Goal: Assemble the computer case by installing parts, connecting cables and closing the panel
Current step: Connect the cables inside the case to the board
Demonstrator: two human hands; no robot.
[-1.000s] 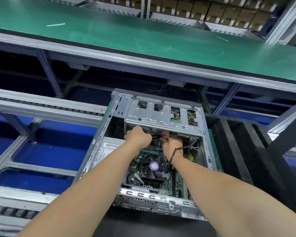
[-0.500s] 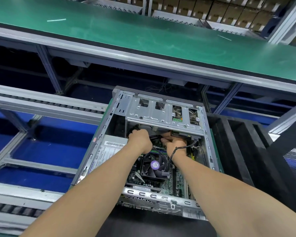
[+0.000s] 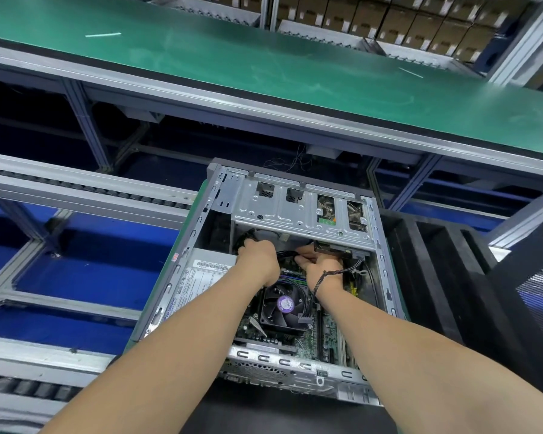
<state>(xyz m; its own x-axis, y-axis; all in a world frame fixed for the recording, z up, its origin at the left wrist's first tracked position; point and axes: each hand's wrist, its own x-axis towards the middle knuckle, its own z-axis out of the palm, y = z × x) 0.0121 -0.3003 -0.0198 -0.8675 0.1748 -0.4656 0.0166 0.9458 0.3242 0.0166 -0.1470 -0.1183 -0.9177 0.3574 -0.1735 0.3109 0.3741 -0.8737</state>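
— Any change?
— Hardly. The left hand (image 3: 259,258) is still curled round the black cables (image 3: 287,253) under the drive cage (image 3: 279,211), and the right hand (image 3: 322,266) is still pinching them.
— The computer case (image 3: 279,361)?
— Open on its side, fan (image 3: 284,303) showing, below the green belt (image 3: 264,67).

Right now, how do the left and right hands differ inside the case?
The left hand is a closed fist, knuckles up; the right hand shows fingers pointing left, pinching the cables. The left hand lies beside the power supply; the right hand lies further right, below the drive cage. A thin wire crosses the right wrist, none the left. Both seem to grip the same black cables.
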